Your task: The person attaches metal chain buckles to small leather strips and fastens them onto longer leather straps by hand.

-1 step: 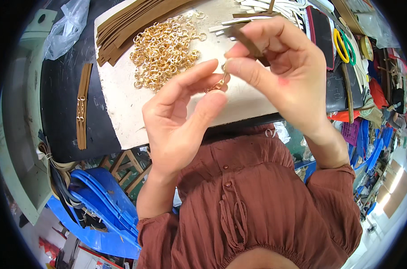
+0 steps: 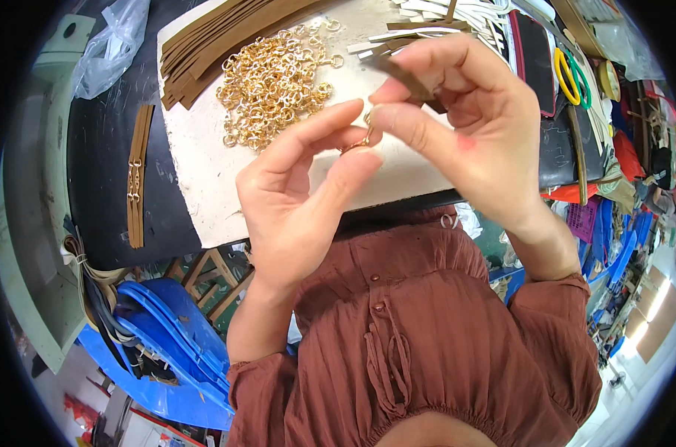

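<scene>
At far left, two brown strips joined by gold links [image 2: 135, 180] on the dark desk [image 2: 103, 216]; next, a heap of gold links [image 2: 271, 89] on the pale board [image 2: 211, 212]. Raised over the near edge, left hand [image 2: 297, 194], fingers curled, thumb and fingers lightly closed on a small gold piece [image 2: 367, 136] between both hands. Slightly higher, wrist bent inward, right hand [image 2: 464, 123], thumb and forefinger nearly together, gripping a blurred brown strip [image 2: 406, 78]. Further right, a purple sheet [image 2: 581, 221], lettering too small to read.
</scene>
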A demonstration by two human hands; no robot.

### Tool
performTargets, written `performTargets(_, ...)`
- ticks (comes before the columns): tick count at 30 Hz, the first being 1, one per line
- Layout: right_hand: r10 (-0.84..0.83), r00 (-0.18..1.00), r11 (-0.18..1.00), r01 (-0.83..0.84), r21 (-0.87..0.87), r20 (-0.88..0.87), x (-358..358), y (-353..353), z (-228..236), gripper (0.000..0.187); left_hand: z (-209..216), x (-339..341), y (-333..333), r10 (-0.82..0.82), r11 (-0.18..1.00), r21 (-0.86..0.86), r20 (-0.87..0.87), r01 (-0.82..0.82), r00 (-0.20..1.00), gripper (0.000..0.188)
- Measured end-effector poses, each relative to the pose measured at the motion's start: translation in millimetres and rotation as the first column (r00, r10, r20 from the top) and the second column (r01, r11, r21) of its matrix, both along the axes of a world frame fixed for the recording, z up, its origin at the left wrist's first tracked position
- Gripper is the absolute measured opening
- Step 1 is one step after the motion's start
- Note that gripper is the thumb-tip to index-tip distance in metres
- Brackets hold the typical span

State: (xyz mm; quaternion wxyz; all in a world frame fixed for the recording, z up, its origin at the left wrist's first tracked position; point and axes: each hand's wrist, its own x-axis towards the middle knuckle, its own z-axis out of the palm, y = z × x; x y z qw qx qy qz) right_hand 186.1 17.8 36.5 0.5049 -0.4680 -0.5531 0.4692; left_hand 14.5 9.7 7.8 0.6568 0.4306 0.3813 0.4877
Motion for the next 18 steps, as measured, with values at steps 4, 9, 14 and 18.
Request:
performTargets(4,-0.002,0.992,0.999,-0.002,0.038,0.126,-5.9,-6.2,2.2,0.033,-5.9,-1.5,0.0,0.035,0.988,0.152,-0.233,0.0,0.972,0.031)
performTargets(9,-0.139,0.886,0.946,-0.012,0.323,0.442,6.5,-4.7,-5.9,0.031,-5.7,-2.5,-5.9,0.096,0.994,0.062,-0.139,-0.088,0.986,0.023)
performTargets(14,-0.267,0.693,0.873,-0.121,0.473,0.67,9.8,-24.4,-1.1,0.035,-6.9,0.5,-10.6,0.193,0.981,0.01,-0.038,-0.192,0.981,0.018)
performTargets(18,-0.331,0.725,0.806,-0.115,0.581,0.603,5.8,-23.8,-10.6,0.032,-7.2,3.4,-14.5,0.264,0.963,0.068,-0.078,-0.259,0.961,0.019)
